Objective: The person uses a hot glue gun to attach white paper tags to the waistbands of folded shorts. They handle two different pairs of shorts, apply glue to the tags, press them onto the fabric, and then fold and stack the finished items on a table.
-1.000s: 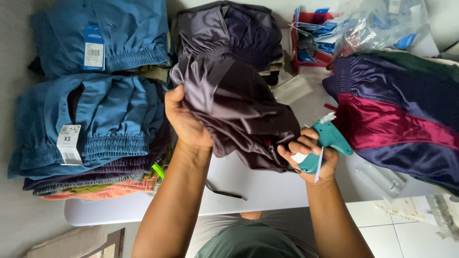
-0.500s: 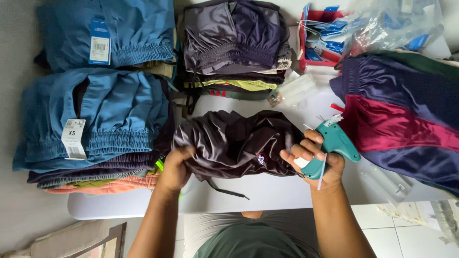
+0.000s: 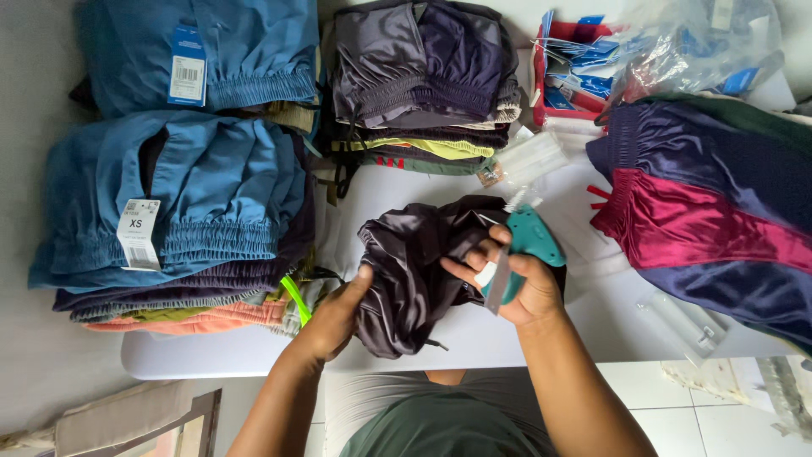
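Dark purple-grey shorts (image 3: 423, 271), shiny and crumpled into a loose bundle, lying on the white tabletop (image 3: 541, 330) near its front edge, between both hands. Fabric bunched in deep folds, a thin drawstring end dangling at the lower edge.

Left hand (image 3: 334, 317) reaching in from below, palm on the tabletop edge, thumb and fingers pinched onto the lower left side of the bundle. Right hand (image 3: 516, 283) raised at the bundle's right side, wrapped around a teal tagging gun (image 3: 529, 245) held upright, index and middle fingers stretched out to touch the fabric; a pale strip hanging from the grip below the fingers. Both forearms angled up from the bottom of the view, hands close together with only the shorts between them.

Further left, a stack of blue shorts (image 3: 178, 203) with a white hang tag (image 3: 138, 234), over purple, green and salmon layers. Behind it, a second blue pile (image 3: 211, 51) with a blue tag. Top centre, a stack of dark purple shorts (image 3: 419, 63). Right, satin shorts in navy and magenta (image 3: 710, 220), beside a red tray of blue tags (image 3: 575, 72) and a crumpled clear plastic bag (image 3: 694, 42).
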